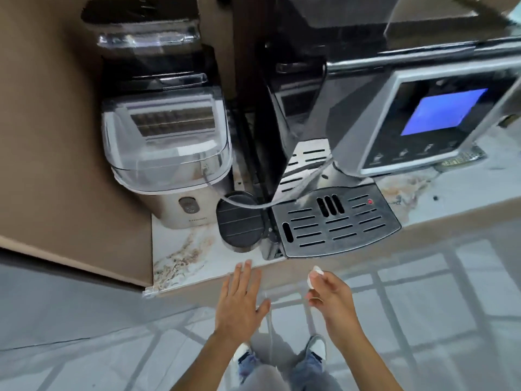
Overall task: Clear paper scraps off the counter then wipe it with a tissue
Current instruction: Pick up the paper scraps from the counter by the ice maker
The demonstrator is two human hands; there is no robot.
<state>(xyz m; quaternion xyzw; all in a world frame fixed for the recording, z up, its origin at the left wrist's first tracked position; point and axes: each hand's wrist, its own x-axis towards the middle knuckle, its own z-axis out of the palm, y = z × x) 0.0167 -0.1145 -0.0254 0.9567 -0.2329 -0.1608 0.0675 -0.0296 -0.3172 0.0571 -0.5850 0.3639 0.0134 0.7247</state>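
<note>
One small white paper scrap (pixel 315 275) pinched in right hand (pixel 332 296) fingertips, held in air just off front edge of desk (pixel 183 258), below drip tray (pixel 335 221) of coffee machine (pixel 394 122). Left hand (pixel 241 300) flat, fingers spread, empty, fingertips over desk edge, left of scrap. Black round lid (pixel 239 221) on desk just left of drip tray. Ice maker (pixel 166 153) further left of coffee machine, against brown wall. Tiled floor (pixel 423 306) and shoes (pixel 317 348) beneath hands.
</note>
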